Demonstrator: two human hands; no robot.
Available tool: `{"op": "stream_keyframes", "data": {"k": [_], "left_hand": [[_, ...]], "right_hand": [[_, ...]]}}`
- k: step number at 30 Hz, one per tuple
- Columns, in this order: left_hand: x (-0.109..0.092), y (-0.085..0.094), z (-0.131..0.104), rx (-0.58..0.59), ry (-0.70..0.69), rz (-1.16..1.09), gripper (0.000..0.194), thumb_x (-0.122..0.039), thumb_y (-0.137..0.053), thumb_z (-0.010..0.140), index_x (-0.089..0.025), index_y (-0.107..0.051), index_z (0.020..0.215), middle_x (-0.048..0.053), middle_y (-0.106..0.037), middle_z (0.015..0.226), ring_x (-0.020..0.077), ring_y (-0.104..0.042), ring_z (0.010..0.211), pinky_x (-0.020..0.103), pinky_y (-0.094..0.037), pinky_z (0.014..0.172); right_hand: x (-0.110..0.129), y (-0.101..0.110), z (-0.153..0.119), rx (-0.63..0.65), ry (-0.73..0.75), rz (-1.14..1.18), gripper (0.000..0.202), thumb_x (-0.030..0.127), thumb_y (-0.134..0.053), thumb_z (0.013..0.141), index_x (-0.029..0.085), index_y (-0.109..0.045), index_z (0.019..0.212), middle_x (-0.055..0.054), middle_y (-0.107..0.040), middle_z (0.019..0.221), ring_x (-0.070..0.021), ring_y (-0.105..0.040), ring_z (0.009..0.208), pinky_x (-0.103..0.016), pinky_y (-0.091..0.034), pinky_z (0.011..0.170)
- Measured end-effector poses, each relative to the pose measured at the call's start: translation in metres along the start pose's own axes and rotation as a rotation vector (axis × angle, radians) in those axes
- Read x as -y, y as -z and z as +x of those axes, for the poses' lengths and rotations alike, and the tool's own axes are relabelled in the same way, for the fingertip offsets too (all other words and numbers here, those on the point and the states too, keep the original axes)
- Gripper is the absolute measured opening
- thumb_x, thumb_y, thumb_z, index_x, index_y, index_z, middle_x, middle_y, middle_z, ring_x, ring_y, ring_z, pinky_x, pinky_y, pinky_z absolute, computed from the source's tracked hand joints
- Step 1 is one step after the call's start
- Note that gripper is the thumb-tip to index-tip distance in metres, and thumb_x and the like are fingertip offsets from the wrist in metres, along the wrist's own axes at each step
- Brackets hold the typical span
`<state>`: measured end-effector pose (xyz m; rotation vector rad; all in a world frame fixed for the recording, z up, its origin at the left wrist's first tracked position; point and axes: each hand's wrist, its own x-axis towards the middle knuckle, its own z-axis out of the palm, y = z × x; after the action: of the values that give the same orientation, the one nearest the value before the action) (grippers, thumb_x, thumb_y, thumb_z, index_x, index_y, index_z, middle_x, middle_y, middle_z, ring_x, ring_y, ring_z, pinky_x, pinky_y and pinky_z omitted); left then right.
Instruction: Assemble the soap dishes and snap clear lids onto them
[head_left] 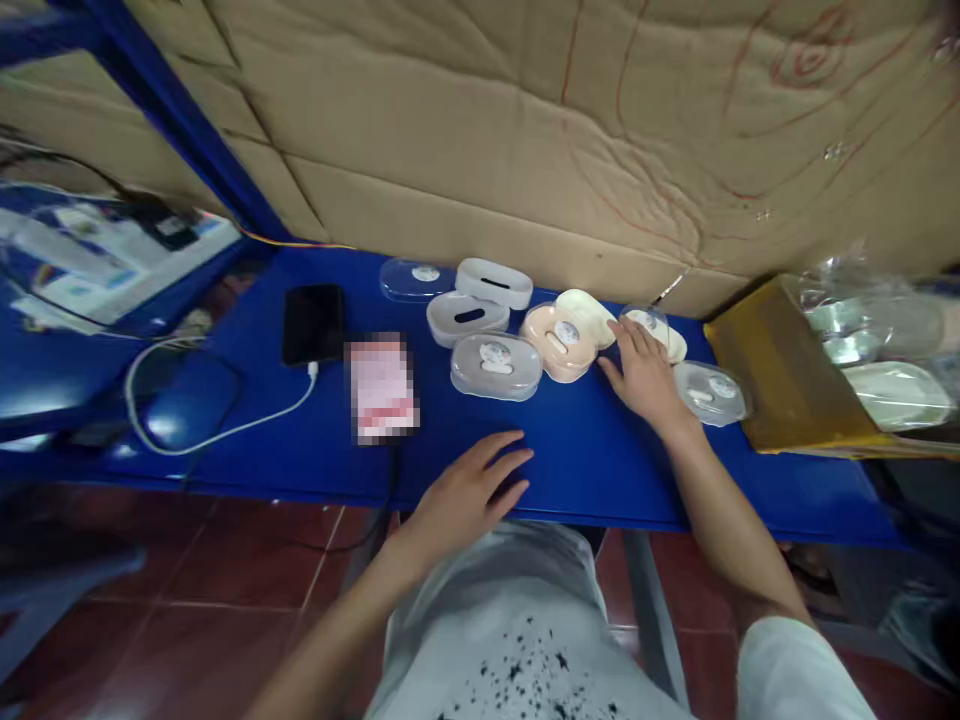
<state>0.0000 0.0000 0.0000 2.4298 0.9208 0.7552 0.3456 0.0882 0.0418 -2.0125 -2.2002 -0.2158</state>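
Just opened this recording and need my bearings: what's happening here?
The right hand reaches among small oval containers on a blue table, its fingers at a cream one. The left hand lies open near the table's front edge, holding nothing. A cardboard box with more containers stands at the right.

The tabletop (570, 460) is blue; black specks dot the pale shirt (517, 620).

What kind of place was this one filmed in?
Probably a small workshop or packing station: a blue workbench holds several oval plastic cases, an open cardboard box of similar, plastic-wrapped pieces stands at its right end, and marked brown cardboard lines the back.
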Motion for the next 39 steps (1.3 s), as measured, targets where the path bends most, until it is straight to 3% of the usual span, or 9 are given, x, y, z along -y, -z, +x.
{"op": "stream_keyframes", "data": {"k": [7,11,13,18,21,28,33,36,39], "left_hand": [[-0.003,0.001,0.0,-0.008,-0.038,0.028,0.031,-0.031,-0.059,0.112,-0.021,-0.066,0.141,0.013,-0.064,0.153,0.0288,-0.066,0.141,0.05,-0.06,0.118],[-0.002,0.0,0.0,-0.004,-0.034,0.04,0.03,-0.033,-0.057,0.113,-0.021,-0.067,0.139,0.012,-0.065,0.152,0.0287,-0.067,0.138,0.051,-0.061,0.116],[-0.003,0.0,0.0,-0.002,-0.024,0.052,0.032,-0.033,-0.057,0.113,-0.022,-0.066,0.141,0.012,-0.064,0.153,0.0287,-0.067,0.138,0.05,-0.062,0.115],[-0.009,0.003,0.001,0.01,-0.076,0.126,0.04,-0.032,-0.056,0.114,-0.022,-0.058,0.152,0.015,-0.057,0.161,0.0306,-0.061,0.146,0.051,-0.06,0.117],[-0.014,0.003,0.004,0.047,-0.149,0.192,0.044,-0.027,-0.055,0.113,-0.023,-0.055,0.156,0.015,-0.048,0.171,0.0338,-0.051,0.156,0.055,-0.054,0.123],[-0.02,-0.001,0.013,0.113,-0.214,0.248,0.039,-0.025,-0.053,0.112,-0.021,-0.06,0.151,0.016,-0.05,0.169,0.0366,-0.045,0.159,0.062,-0.046,0.127],[-0.022,0.004,0.012,0.122,-0.183,0.255,0.024,-0.028,-0.06,0.11,-0.024,-0.068,0.132,0.013,-0.065,0.149,0.0353,-0.057,0.146,0.068,-0.041,0.127],[-0.018,0.009,0.008,0.09,-0.167,0.257,0.015,-0.03,-0.064,0.108,-0.022,-0.07,0.12,0.014,-0.068,0.138,0.0338,-0.059,0.142,0.067,-0.039,0.128],[-0.011,0.014,0.002,0.04,-0.178,0.22,0.016,-0.03,-0.067,0.107,-0.02,-0.068,0.119,0.015,-0.066,0.144,0.0336,-0.056,0.146,0.06,-0.043,0.127]], "right_hand": [[0.0,-0.004,-0.015,-0.076,0.055,-0.037,0.043,0.043,-0.049,0.111,0.015,-0.071,0.134,-0.02,-0.069,0.147,-0.0408,-0.052,0.15,-0.064,-0.033,0.128],[0.005,0.006,-0.035,-0.079,0.131,0.015,0.034,0.045,-0.053,0.111,0.018,-0.075,0.111,-0.019,-0.074,0.129,-0.0372,-0.068,0.124,-0.056,-0.051,0.111],[0.005,0.012,-0.058,-0.059,0.147,0.072,0.031,0.044,-0.055,0.111,0.018,-0.073,0.11,-0.019,-0.074,0.128,-0.0354,-0.071,0.118,-0.054,-0.056,0.106],[0.002,0.04,-0.127,0.066,0.308,0.259,0.019,0.033,-0.06,0.11,0.025,-0.074,0.121,-0.011,-0.073,0.145,-0.0321,-0.064,0.144,-0.064,-0.044,0.128],[0.006,0.056,-0.143,0.193,0.39,0.385,0.03,0.026,-0.059,0.11,0.034,-0.072,0.136,-0.004,-0.068,0.155,-0.028,-0.058,0.152,-0.064,-0.045,0.129],[-0.02,0.045,-0.065,0.018,0.085,0.148,0.047,0.026,-0.043,0.111,0.023,-0.062,0.155,-0.015,-0.063,0.161,-0.0339,-0.056,0.153,-0.064,-0.044,0.127],[-0.056,0.027,-0.012,0.203,-0.213,-0.197,0.074,0.042,-0.061,0.102,0.014,-0.042,0.168,-0.028,-0.045,0.171,-0.0495,-0.048,0.155,-0.072,-0.043,0.12],[-0.057,0.031,0.007,0.246,-0.137,-0.184,0.065,0.031,-0.057,0.102,0.016,-0.049,0.165,-0.024,-0.052,0.168,-0.0451,-0.053,0.152,-0.069,-0.044,0.121],[-0.028,0.043,0.039,0.188,0.143,0.045,0.052,0.028,-0.047,0.107,0.02,-0.06,0.157,-0.016,-0.058,0.165,-0.0336,-0.056,0.152,-0.056,-0.045,0.126]]}}
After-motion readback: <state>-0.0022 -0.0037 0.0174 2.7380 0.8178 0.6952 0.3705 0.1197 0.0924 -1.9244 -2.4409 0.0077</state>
